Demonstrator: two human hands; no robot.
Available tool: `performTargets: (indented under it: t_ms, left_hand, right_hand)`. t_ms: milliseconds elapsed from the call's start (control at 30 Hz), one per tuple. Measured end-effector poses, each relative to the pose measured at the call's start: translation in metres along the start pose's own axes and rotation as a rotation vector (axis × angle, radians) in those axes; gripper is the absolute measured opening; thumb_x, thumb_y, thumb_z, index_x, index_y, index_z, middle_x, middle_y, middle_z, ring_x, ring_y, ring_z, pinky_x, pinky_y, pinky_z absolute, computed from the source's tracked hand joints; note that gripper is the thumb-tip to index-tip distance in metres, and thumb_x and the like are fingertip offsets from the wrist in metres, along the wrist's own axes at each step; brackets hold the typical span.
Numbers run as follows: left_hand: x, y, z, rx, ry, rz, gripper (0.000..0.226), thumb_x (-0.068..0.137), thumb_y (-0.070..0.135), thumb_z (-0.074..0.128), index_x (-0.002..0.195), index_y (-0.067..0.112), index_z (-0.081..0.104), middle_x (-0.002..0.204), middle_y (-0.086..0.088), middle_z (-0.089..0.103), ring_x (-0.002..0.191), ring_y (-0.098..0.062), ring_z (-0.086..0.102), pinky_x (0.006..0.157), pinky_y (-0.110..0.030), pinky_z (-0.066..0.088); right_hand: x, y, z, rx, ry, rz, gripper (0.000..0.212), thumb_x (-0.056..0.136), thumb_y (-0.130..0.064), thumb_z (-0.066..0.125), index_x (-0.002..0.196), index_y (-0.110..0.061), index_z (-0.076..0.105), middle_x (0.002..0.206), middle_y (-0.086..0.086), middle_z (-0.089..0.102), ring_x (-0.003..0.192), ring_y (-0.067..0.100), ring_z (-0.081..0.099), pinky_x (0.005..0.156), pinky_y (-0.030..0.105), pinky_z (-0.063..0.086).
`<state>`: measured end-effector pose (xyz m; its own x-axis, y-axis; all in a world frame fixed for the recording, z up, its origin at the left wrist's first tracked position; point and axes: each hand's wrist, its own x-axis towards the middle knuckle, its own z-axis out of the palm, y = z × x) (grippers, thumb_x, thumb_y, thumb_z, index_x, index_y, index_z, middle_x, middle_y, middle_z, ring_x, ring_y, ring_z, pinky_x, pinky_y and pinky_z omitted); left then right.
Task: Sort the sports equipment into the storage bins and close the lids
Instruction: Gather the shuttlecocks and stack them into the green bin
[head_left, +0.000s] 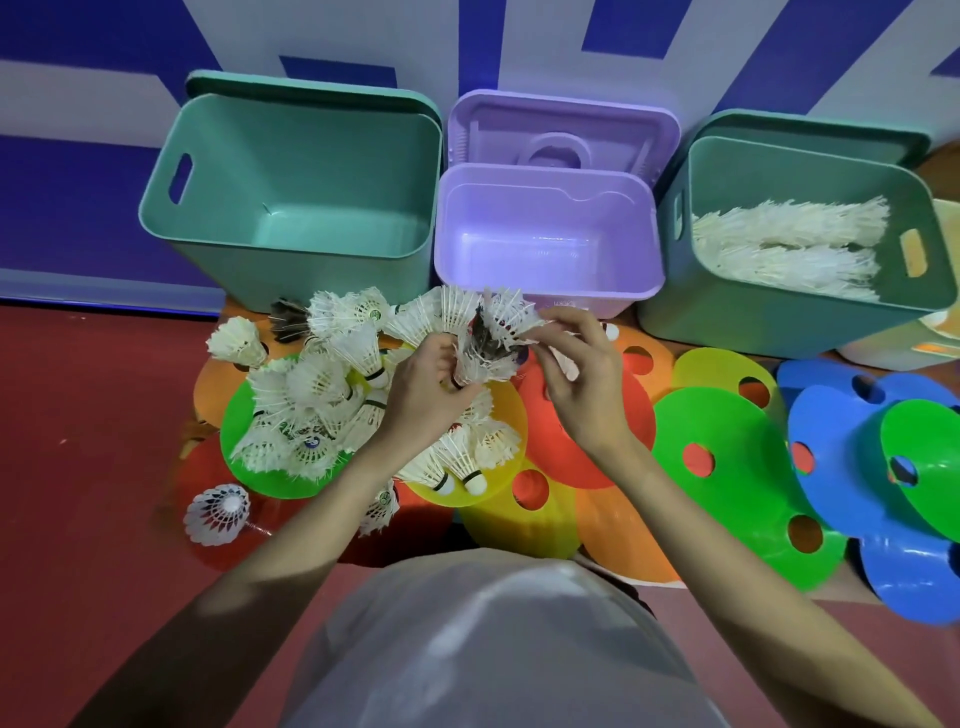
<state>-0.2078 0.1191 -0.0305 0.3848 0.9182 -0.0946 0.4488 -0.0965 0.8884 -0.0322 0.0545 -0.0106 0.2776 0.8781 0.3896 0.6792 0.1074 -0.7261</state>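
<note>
The left hand (423, 387) grips a stack of feather shuttlecocks (480, 343); the right hand (582, 379) pinches its feathers just beside. The loose shuttlecock pile (317, 400) lies left of them, the empty purple bin (545, 239) just beyond.

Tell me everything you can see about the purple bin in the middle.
The purple bin is a rectangular tub of what looks like smooth, glossy lilac plastic with rounded corners and a rolled rim. It stands upright and open on the floor between two teal bins, and looks empty. Its matching lid stands tilted behind it against the wall, underside facing out, showing ribs and a round moulded recess. Shuttlecocks held in the person's hands overlap its front wall in the view; contact is unclear.
</note>
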Motion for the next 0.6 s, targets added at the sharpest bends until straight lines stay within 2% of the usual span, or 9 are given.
performTargets:
  t_ms: [67, 167, 233, 300, 333, 400, 467, 600]
  left_hand:
    - [0.002, 0.0, 0.001, -0.03, -0.035, -0.012, 0.058, 0.074, 0.012, 0.081, 0.118, 0.016, 0.045, 0.096, 0.019, 0.054, 0.095, -0.015, 0.062, 0.09, -0.033, 0.052]
    - [0.007, -0.001, 0.003, -0.084, -0.115, 0.005, 0.069, 0.073, 0.018, 0.081, 0.125, 0.03, 0.038, 0.109, 0.008, 0.061, 0.101, -0.014, 0.064, 0.088, -0.038, 0.054]
    - [0.009, -0.001, 0.006, -0.096, -0.099, 0.014, 0.065, 0.074, 0.017, 0.08, 0.125, 0.029, 0.041, 0.107, 0.012, 0.059, 0.09, -0.001, 0.063, 0.079, -0.031, 0.055]
    - [0.01, 0.001, 0.008, -0.08, -0.038, 0.007, 0.053, 0.077, 0.013, 0.078, 0.12, 0.019, 0.047, 0.099, 0.018, 0.054, 0.07, 0.008, 0.054, 0.067, -0.018, 0.047]
    - [0.011, 0.002, 0.009, -0.081, -0.009, -0.001, 0.048, 0.078, 0.012, 0.077, 0.117, 0.017, 0.049, 0.099, 0.014, 0.055, 0.064, 0.006, 0.05, 0.063, -0.019, 0.045]
    - [0.012, 0.0, 0.01, -0.096, 0.026, -0.016, 0.043, 0.078, 0.013, 0.077, 0.112, 0.02, 0.051, 0.098, -0.004, 0.06, 0.058, -0.005, 0.043, 0.058, -0.033, 0.043]
    - [0.013, -0.002, 0.01, -0.098, 0.041, -0.027, 0.042, 0.078, 0.016, 0.078, 0.108, 0.023, 0.05, 0.095, -0.016, 0.058, 0.062, -0.016, 0.042, 0.057, -0.042, 0.043]
    - [0.013, -0.003, 0.008, -0.105, 0.038, -0.026, 0.041, 0.077, 0.018, 0.078, 0.107, 0.025, 0.051, 0.098, -0.022, 0.058, 0.06, -0.018, 0.038, 0.055, -0.046, 0.043]
  right_hand:
    - [0.0, 0.002, -0.002, 0.021, -0.02, 0.018, 0.017, 0.088, -0.004, 0.062, 0.099, -0.009, 0.073, 0.111, 0.006, 0.061, 0.098, 0.021, 0.059, 0.087, 0.025, 0.045]
    - [0.003, 0.002, -0.007, 0.058, -0.094, 0.015, 0.023, 0.09, -0.006, 0.061, 0.111, -0.011, 0.069, 0.117, 0.004, 0.062, 0.107, 0.016, 0.059, 0.091, 0.023, 0.046]
    - [0.007, 0.006, -0.012, 0.064, -0.089, 0.027, 0.03, 0.093, -0.006, 0.058, 0.122, -0.01, 0.062, 0.122, 0.004, 0.061, 0.112, 0.017, 0.058, 0.095, 0.023, 0.044]
    - [0.009, 0.016, -0.016, 0.052, -0.001, 0.069, 0.03, 0.094, -0.007, 0.054, 0.123, -0.01, 0.06, 0.12, 0.004, 0.061, 0.108, 0.019, 0.06, 0.092, 0.029, 0.047]
    - [0.01, 0.025, -0.016, 0.035, 0.043, 0.112, 0.028, 0.093, -0.007, 0.052, 0.12, -0.009, 0.06, 0.115, 0.005, 0.061, 0.102, 0.02, 0.061, 0.086, 0.033, 0.05]
    - [0.009, 0.046, -0.014, -0.043, 0.068, 0.245, 0.028, 0.087, -0.007, 0.051, 0.114, -0.007, 0.06, 0.106, 0.008, 0.06, 0.091, 0.022, 0.061, 0.075, 0.041, 0.053]
    - [0.007, 0.063, -0.011, -0.164, -0.019, 0.388, 0.029, 0.081, -0.011, 0.054, 0.109, -0.004, 0.06, 0.102, 0.012, 0.061, 0.091, 0.028, 0.061, 0.076, 0.046, 0.052]
    - [0.001, 0.08, -0.002, -0.37, -0.297, 0.467, 0.041, 0.082, -0.014, 0.067, 0.12, -0.001, 0.057, 0.118, 0.017, 0.061, 0.111, 0.037, 0.051, 0.094, 0.037, 0.037]
